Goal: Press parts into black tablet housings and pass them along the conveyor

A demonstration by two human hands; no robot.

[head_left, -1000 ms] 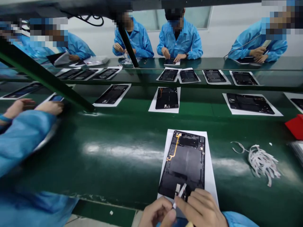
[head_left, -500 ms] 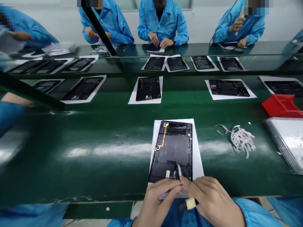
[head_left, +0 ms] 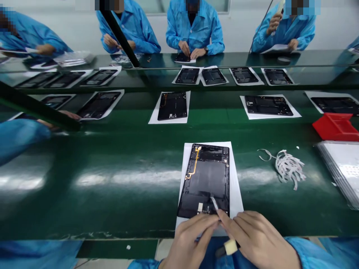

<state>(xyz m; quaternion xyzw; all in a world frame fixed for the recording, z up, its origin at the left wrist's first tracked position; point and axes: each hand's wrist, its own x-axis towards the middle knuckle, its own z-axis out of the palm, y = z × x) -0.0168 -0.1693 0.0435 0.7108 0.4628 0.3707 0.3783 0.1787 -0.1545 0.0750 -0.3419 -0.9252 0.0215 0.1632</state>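
A black tablet housing [head_left: 209, 183] lies on a white sheet [head_left: 237, 198] in front of me, an orange flex cable [head_left: 194, 166] along its upper left side. Both hands meet at its near edge. My left hand [head_left: 192, 237] is closed in a pinch there; what its fingertips grip is hidden. My right hand [head_left: 254, 235] is closed around a dark tool with a pale yellow band [head_left: 230, 247], its working end out of sight. A thin white strip [head_left: 214, 203] rises from the meeting fingertips over the housing; which hand grips it, I cannot tell.
Curled white strips [head_left: 288, 166] lie to the right, near a red bin [head_left: 336, 126] and stacked clear trays [head_left: 343, 172]. More housings on sheets line the bench and shelf [head_left: 174, 106]. A dark post [head_left: 42, 108] slants at left, beside a co-worker's sleeve [head_left: 22, 136]. Co-workers sit opposite.
My hands have shifted slightly right and down in view, and the white strip leans more to the left. At left, a co-worker's arm has reached farther in toward a housing.
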